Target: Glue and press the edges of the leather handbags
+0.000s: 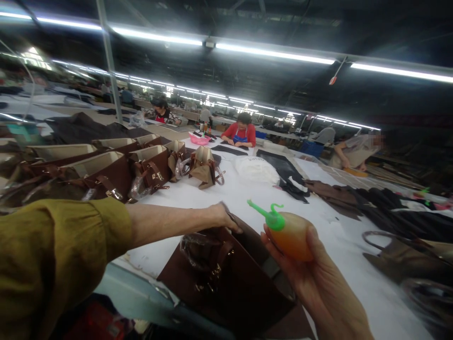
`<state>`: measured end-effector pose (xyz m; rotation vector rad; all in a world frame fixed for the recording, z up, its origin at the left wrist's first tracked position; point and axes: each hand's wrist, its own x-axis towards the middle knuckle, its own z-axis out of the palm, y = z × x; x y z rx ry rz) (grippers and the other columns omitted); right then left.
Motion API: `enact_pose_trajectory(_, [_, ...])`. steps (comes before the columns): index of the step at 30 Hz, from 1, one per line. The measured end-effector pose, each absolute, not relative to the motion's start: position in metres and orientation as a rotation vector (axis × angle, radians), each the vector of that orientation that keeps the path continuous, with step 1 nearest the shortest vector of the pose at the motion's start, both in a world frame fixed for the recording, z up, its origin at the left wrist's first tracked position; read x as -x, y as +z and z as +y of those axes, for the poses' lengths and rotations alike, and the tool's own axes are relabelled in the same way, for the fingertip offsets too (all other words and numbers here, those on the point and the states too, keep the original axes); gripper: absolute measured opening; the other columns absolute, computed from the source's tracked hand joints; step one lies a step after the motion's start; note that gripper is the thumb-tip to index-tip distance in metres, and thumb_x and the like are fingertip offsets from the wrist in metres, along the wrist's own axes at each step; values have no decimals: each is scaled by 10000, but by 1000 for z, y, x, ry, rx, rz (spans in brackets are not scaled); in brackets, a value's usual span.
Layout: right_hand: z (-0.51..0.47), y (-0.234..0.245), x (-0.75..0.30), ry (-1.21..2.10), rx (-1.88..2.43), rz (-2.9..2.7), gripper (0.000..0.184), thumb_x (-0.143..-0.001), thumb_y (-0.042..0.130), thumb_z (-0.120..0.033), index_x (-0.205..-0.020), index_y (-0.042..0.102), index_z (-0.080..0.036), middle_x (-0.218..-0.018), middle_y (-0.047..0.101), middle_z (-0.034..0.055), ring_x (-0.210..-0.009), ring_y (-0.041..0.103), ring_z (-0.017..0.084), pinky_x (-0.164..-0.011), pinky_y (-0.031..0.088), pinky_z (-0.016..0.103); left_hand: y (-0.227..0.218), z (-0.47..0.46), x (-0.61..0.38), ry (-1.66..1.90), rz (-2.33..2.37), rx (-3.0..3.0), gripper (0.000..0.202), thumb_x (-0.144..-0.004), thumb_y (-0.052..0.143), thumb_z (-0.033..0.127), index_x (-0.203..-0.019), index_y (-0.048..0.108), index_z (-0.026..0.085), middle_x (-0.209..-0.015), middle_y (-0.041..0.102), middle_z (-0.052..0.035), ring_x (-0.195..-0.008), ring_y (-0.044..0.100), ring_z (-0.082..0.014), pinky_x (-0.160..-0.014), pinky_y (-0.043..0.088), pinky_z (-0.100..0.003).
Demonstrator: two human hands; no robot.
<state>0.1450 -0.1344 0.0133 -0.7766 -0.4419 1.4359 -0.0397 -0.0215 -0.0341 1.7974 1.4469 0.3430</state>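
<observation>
A dark brown handbag (226, 278) with metal fittings and a plastic-wrapped handle stands at the table's near edge, its top edge turned away from me. My left hand (223, 218) reaches across from the left, its fingers closed on the bag's far upper edge; the fingertips are partly hidden. In my right hand (311, 278) is a squeeze bottle (292, 236) of amber liquid with a green nozzle cap (275, 220). The bottle is raised over the bag's right side, its spout pointing up and to the left.
Several brown handbags (106, 170) stand in rows at the left. A white plastic bag (256, 169) and dark fabric pieces (332, 196) lie beyond on the white tabletop (198, 196). Another handbag (406, 259) is at the right. A co-worker (244, 130) sits opposite, near a pink basin (198, 139).
</observation>
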Motion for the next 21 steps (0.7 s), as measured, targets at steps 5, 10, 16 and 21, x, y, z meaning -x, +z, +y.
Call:
enact_pose_trajectory(5, [-134,13,-151,1434,776,-470,432,-712,693,-318,-1090,532,-184,-1281,492,96,-1155,461,313,-857,483,499,-33,-20,35,370,1582,-1882,520,-404,721,527,-766,675,156,-696,629,-27,-704,586,-201,-564,433,-243])
enact_pose_trajectory(10, [-134,10,-156,1433,787,-462,432,-710,696,-310,-1090,533,-182,-1275,497,99,-1151,464,320,-864,468,527,-28,-24,37,320,1548,-1962,228,-551,597,341,-662,625,144,-597,566,-6,-600,539,-151,-486,380,-209])
enact_pose_trajectory(16, [-131,9,-158,1410,794,-444,434,-698,707,-297,-1082,538,-189,-1271,500,94,-1148,467,323,-855,470,539,-17,-22,42,233,1386,-2044,138,-570,557,294,-591,563,158,-523,491,35,-513,457,-109,-451,327,-202])
enact_pose_trajectory(21, [-129,11,-157,1441,823,-454,407,-689,712,-315,-1029,559,-149,-1249,515,125,-1126,484,339,-861,475,514,-8,-17,51,151,1318,-2044,111,-568,556,268,-542,550,161,-450,444,43,-466,420,-111,-455,312,-228])
